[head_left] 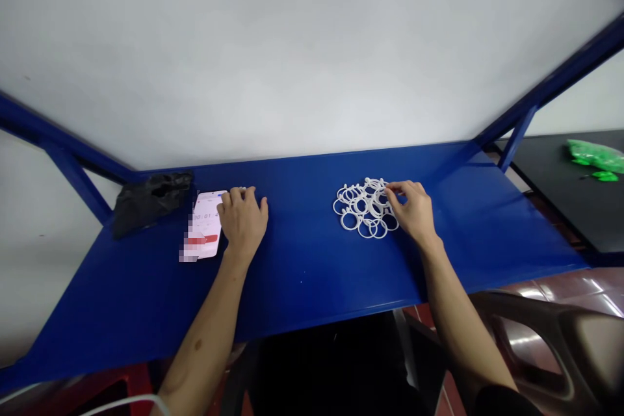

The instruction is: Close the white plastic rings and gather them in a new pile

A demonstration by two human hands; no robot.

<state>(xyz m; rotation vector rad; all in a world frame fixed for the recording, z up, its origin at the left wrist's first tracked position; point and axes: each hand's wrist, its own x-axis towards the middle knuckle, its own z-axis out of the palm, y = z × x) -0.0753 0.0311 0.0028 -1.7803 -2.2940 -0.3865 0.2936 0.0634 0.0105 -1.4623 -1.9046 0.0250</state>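
A loose pile of white rings [361,206], several of them with small knobs, lies on the blue table [302,253]. My right hand [413,209] is at the pile's right side, thumb and forefinger pinched on one of the white rings. My left hand [242,222] rests palm down on the table with its thumb apart and fingers bent forward. A small white bit shows at its fingertips, mostly hidden by them. Just left of that hand lies a phone [207,224] with a lit timer screen, partly blurred out.
A crumpled black plastic bag [151,203] lies at the table's back left, against the phone. Blue frame bars [517,133] rise at both sides, before a white wall. A black table [550,188] with a green bag [597,155] stands right, a brown chair [560,318] below.
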